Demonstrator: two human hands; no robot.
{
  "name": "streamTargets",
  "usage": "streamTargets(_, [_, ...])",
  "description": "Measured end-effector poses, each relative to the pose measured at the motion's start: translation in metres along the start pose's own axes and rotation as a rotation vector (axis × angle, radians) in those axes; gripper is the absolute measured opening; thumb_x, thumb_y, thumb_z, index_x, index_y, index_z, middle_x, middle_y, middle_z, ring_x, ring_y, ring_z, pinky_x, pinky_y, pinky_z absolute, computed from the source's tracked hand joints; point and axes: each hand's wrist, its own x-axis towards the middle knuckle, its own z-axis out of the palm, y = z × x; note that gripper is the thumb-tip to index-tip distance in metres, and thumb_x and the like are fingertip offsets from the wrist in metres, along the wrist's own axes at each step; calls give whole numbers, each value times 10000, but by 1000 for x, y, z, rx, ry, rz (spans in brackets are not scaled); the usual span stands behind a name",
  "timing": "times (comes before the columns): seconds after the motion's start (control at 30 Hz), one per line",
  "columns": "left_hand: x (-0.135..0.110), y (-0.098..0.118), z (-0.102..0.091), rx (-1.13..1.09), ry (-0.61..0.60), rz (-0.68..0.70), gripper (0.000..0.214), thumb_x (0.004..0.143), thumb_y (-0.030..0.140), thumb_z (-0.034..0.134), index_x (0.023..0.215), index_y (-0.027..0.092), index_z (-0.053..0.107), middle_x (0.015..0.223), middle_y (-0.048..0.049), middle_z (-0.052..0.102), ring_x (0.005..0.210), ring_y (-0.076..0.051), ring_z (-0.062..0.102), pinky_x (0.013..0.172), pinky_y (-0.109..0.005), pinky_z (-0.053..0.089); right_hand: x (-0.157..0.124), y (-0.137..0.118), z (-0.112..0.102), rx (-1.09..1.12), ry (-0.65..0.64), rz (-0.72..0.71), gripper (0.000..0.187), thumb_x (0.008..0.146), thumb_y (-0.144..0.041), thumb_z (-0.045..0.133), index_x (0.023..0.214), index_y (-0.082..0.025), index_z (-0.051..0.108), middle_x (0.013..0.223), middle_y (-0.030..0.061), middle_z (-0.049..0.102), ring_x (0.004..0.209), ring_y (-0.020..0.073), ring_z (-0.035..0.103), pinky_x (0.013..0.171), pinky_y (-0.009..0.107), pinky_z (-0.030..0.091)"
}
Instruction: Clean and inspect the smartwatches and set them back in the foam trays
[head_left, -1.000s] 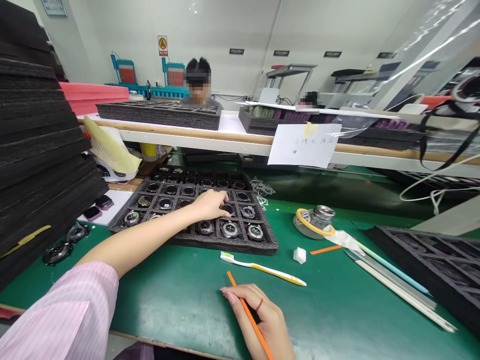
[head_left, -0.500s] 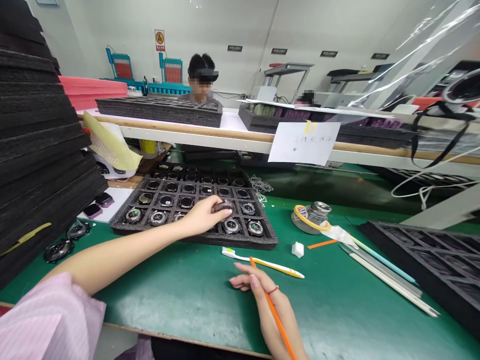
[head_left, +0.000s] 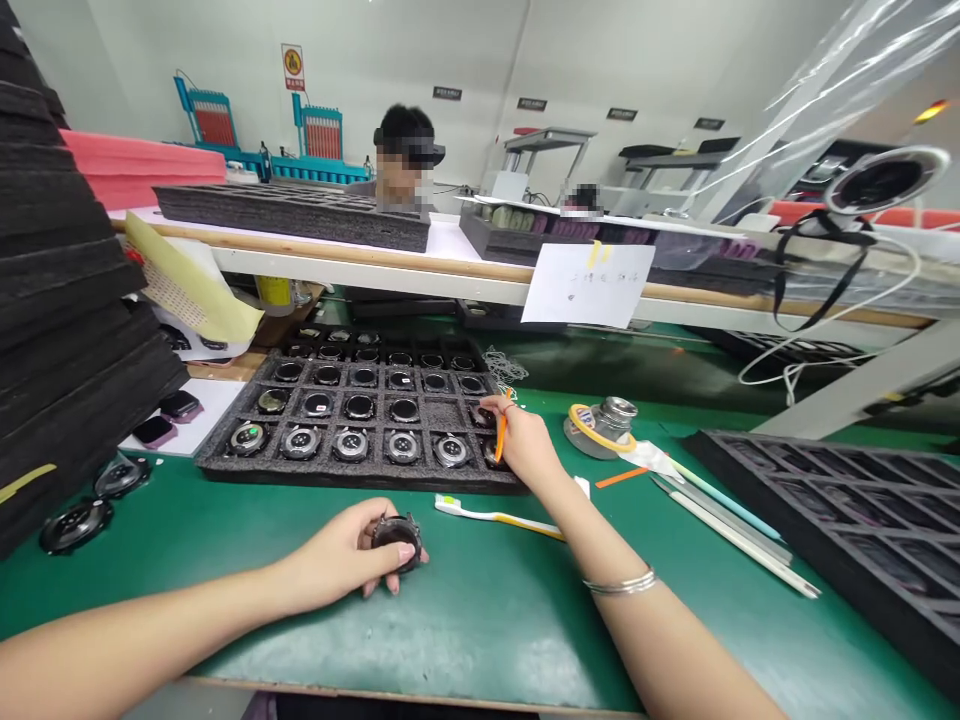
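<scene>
My left hand (head_left: 337, 555) is shut on a round black watch body (head_left: 395, 540), holding it above the green bench in front of the tray. A black foam tray (head_left: 352, 478) holds rows of round watch bodies. My right hand (head_left: 525, 442) rests at the tray's right end, gripping a thin orange stick (head_left: 502, 425). The stick's tip reaches down by a watch in the right-hand column (head_left: 489, 452). One cell in the second row from the front (head_left: 442, 414) shows no watch.
A yellow-and-white toothbrush (head_left: 491, 517) lies just in front of the tray. Right of it stand a glass jar with a yellow ring (head_left: 604, 425) and long slim tools (head_left: 720, 520). Another foam tray (head_left: 825, 510) sits at right; tall black foam stacks (head_left: 60, 300) rise at left.
My left hand has come away from the tray towards me with the watch body. My right hand has moved up to the tray's right end with the orange stick.
</scene>
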Motion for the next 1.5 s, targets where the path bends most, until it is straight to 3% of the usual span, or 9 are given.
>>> streamTargets(0.3, [-1, 2, 0, -80, 73, -39, 544, 771, 631, 754, 935, 163, 531, 1135, -164, 754, 600, -82, 540, 490, -223, 324, 2, -3, 7, -115, 23, -26, 289, 989, -354, 633, 1214, -174, 649, 1241, 89, 673, 1078, 219, 676, 937, 447, 575])
streamTargets(0.5, [-1, 11, -1, -345, 151, -13, 753, 773, 668, 761, 1275, 120, 638, 1198, -195, 739, 629, -85, 516, 572, -233, 357, -10, -2, 3, 64, 34, -144, 226, 1011, -364, 590, 1083, -189, 713, 1171, 85, 752, 1086, 223, 722, 976, 433, 571])
streamTargets(0.63, [1, 10, -2, -568, 85, -26, 817, 810, 734, 682, 1338, 111, 650, 1121, -214, 758, 643, -110, 561, 624, -249, 413, -23, -12, -4, 225, 179, -131, 373, 1057, -418, 423, 1080, -209, 731, 1168, 129, 777, 1235, 299, 679, 1068, 471, 522])
streamTargets(0.73, [2, 6, -3, -616, 31, 3, 722, 842, 685, 690, 1315, 140, 677, 1109, -195, 762, 639, -106, 573, 619, -241, 421, -41, -39, -8, 349, 224, -157, 364, 1049, -432, 440, 1092, -219, 733, 1157, 109, 786, 1178, 282, 714, 1054, 457, 539])
streamTargets(0.93, [4, 2, 1, -669, -21, 36, 578, 791, 668, 747, 913, 103, 720, 804, -85, 710, 630, -115, 592, 601, -234, 440, -77, -95, -8, 605, 18, -348, 107, 887, -332, 731, 950, -246, 723, 1094, 72, 801, 1013, 247, 769, 912, 406, 616])
streamTargets(1.07, [5, 2, 3, -669, -65, 9, 568, 802, 672, 734, 867, 109, 687, 688, -33, 639, 577, -99, 552, 574, -228, 419, -81, -102, -9, 767, -112, -211, 128, 852, -321, 774, 834, -238, 678, 1078, 72, 776, 999, 249, 753, 902, 438, 618])
streamTargets(1.27, [4, 4, 3, -666, -122, 23, 561, 836, 674, 700, 899, 116, 694, 668, -23, 616, 581, -105, 536, 562, -232, 395, -82, -99, -14, 862, -197, -159, 126, 861, -326, 764, 814, -237, 689, 1059, 82, 744, 960, 237, 738, 474, 230, 573])
streamTargets(1.4, [3, 7, 3, -583, -91, 76, 526, 797, 622, 775, 957, 129, 680, 811, -45, 682, 588, -84, 513, 562, -229, 379, -83, -99, -14, 803, -114, -211, 100, 874, -284, 750, 827, -248, 671, 974, 36, 760, 869, 196, 741, 613, 268, 614])
streamTargets(1.5, [3, 8, 2, -412, 85, 141, 451, 783, 503, 838, 980, 141, 654, 883, -66, 735, 719, -120, 616, 636, -232, 433, -83, -100, -13, 735, -52, -257, 107, 880, -233, 727, 836, -243, 630, 915, 18, 755, 818, 173, 743, 740, 299, 616])
